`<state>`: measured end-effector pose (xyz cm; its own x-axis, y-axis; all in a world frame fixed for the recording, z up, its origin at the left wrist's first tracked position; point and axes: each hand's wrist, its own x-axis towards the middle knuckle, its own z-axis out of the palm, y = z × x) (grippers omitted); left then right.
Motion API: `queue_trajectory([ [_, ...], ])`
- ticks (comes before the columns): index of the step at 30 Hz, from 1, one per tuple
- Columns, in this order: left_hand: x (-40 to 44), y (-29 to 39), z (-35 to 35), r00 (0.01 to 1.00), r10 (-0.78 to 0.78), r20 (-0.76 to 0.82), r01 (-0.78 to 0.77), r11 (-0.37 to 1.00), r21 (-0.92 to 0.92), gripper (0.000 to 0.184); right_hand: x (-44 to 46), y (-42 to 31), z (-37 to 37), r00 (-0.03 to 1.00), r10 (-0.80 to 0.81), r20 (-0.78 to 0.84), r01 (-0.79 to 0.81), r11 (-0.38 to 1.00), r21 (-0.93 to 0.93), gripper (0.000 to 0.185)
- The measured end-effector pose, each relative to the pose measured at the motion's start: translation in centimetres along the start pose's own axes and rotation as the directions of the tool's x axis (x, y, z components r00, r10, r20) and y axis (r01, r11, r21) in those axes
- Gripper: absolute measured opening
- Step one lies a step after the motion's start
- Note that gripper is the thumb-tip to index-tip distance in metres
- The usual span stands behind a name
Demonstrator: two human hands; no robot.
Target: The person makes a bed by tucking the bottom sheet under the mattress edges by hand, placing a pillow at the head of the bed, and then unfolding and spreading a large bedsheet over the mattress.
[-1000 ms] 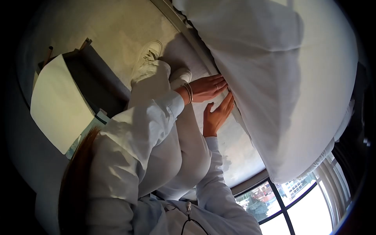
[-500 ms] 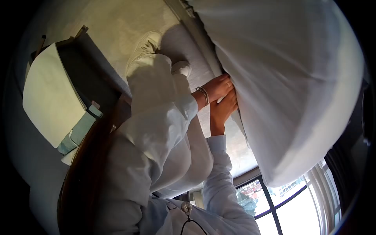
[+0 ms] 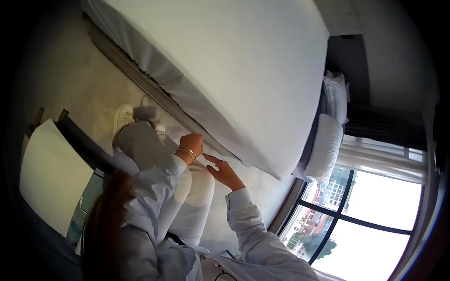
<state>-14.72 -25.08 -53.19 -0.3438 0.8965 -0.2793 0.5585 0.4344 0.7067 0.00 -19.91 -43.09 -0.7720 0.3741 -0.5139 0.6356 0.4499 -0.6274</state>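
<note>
the left hand (image 3: 191, 145) is curled; whether it grips anything, i can't tell. the right hand (image 3: 226, 174), at its 4 o'clock, is loosely open and holds nothing. the sheet (image 3: 243, 84) spreads at their 1 o'clock, a pillow (image 3: 325, 146) at 3, the window (image 3: 338, 215) at 4.

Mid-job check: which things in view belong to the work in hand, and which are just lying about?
Likely in the job, by nearness:
- left hand
- right hand
- sheet
- bed frame

Probably just about:
- pillows
- curtains
- pale-topped furniture
</note>
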Motion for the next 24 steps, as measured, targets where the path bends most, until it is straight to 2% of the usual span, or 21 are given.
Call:
queue_trajectory([
  [1, -1.5, 0.9, -0.7, 0.998, 0.006, -0.055, -0.011, 0.996, -0.093, 0.013, -1.5, -1.6, -0.8, 0.998, -0.018, -0.061, 0.016, 0.999, -0.034, 0.042],
  [2, -3.0, 1.8, -1.3, 0.997, 0.042, -0.064, -0.047, 0.996, -0.076, 0.013, -3.1, -3.2, -1.5, 0.992, -0.034, -0.125, 0.026, 0.998, -0.063, 0.043],
  [3, -4.6, 2.6, -2.1, 0.987, 0.019, -0.157, -0.067, 0.95, -0.306, 0.014, -4.7, -3.8, -1.8, 0.983, -0.054, -0.175, 0.03, 0.99, -0.135, 0.042],
  [4, -6.3, 3.3, -3.0, 0.97, -0.02, -0.244, -0.11, 0.855, -0.507, 0.016, -6.6, -4.2, -1.8, 0.972, -0.079, -0.22, 0.05, 0.99, -0.133, 0.042],
  [5, -7.8, 3.9, -3.3, 0.951, -0.084, -0.298, -0.077, 0.867, -0.492, 0.019, -7.7, -4.4, -1.7, 0.971, -0.083, -0.225, 0.069, 0.995, -0.069, 0.042],
  [6, -9.3, 4.7, -4.1, 0.918, -0.096, -0.384, -0.12, 0.857, -0.501, 0.013, -8.6, -4.5, -1.5, 0.969, -0.101, -0.227, 0.102, 0.995, -0.006, 0.042],
  [9, -12.3, 5.1, -4.8, 0.913, -0.018, -0.409, -0.204, 0.846, -0.492, 0.013, -10.7, -5.2, 0.0, 0.976, -0.174, -0.13, 0.205, 0.933, 0.296, 0.039],
  [11, -14.3, 6.4, -7.0, 0.921, 0.058, -0.384, -0.213, 0.902, -0.375, 0.013, -11.6, -6.5, 0.5, 0.972, -0.235, -0.016, 0.227, 0.919, 0.322, 0.036],
  [14, -16.1, 5.9, -8.9, 0.899, 0.138, -0.415, -0.246, 0.945, -0.218, 0.014, -12.7, -11.5, 2.3, 0.95, -0.31, -0.038, 0.313, 0.94, 0.137, 0.039],
  [15, -16.9, 6.4, -9.7, 0.908, 0.153, -0.391, -0.244, 0.95, -0.195, 0.015, -12.5, -11.7, 2.7, 0.941, -0.334, -0.061, 0.339, 0.927, 0.159, 0.039],
  [17, -17.4, 6.6, -10.4, 0.923, 0.183, -0.338, -0.246, 0.957, -0.151, 0.015, -12.7, -11.1, 3.6, 0.896, -0.443, -0.022, 0.443, 0.894, 0.057, 0.041],
  [20, -18.0, 6.3, -11.6, 0.93, 0.249, -0.27, -0.277, 0.958, -0.072, 0.019, -13.2, -10.8, 3.5, 0.89, -0.454, -0.049, 0.456, 0.879, 0.138, 0.041],
  [22, -17.9, 6.4, -14.1, 0.859, 0.39, -0.33, -0.384, 0.919, 0.086, 0.028, -14.3, -11.7, 2.0, 0.896, -0.437, -0.074, 0.442, 0.893, 0.081, 0.046],
  [24, -16.4, 5.8, -16.4, 0.769, 0.522, -0.37, -0.453, 0.852, 0.26, 0.043, -13.8, -11.1, 1.1, 0.821, -0.52, -0.238, 0.53, 0.848, -0.024, 0.048],
])
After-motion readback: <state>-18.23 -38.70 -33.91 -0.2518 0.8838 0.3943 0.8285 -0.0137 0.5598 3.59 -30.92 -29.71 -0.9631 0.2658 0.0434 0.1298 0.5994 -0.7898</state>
